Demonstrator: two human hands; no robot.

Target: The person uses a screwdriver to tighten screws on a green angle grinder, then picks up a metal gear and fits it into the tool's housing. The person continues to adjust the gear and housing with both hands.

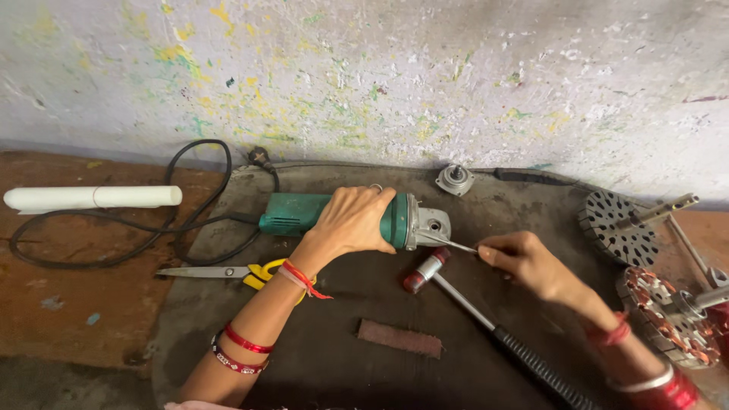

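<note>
A green angle grinder with a grey metal head lies on a dark mat. My left hand grips the grinder's body from above. My right hand pinches a thin metal tool whose tip reaches the grinder's head. A small hammer with a red-and-silver head and ribbed black grip lies just below the grinder, between my hands.
Yellow-handled scissors lie left of my wrist. A black cable loops beside a white tube. A grey gear housing sits by the wall. Two round motor parts lie right. A reddish abrasive strip lies in front.
</note>
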